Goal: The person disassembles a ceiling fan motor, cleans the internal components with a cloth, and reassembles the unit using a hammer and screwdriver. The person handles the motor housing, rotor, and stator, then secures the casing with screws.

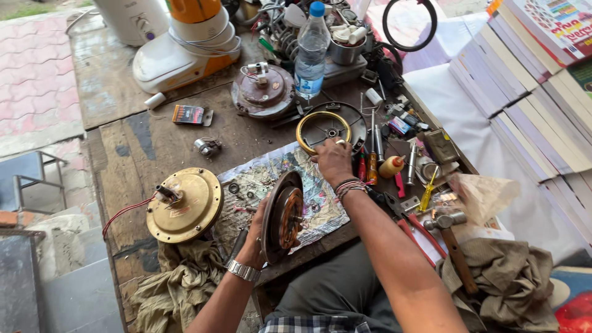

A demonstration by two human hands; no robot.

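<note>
The left hand (256,237) grips a fan motor half (282,216), holding it on edge near the tabletop's (148,148) front edge, copper windings turned toward the right. The right hand (333,161) reaches farther back, fingers closed on a yellow ring (306,126) that lies against a dark round cover (342,120) (just past the spread newspaper (320,203)). The motor appears mid-disassembly or reassembly; the next move likely calls for keeping the motor half steady while the ring is lifted clear of nearby screwdrivers (370,163).
</note>
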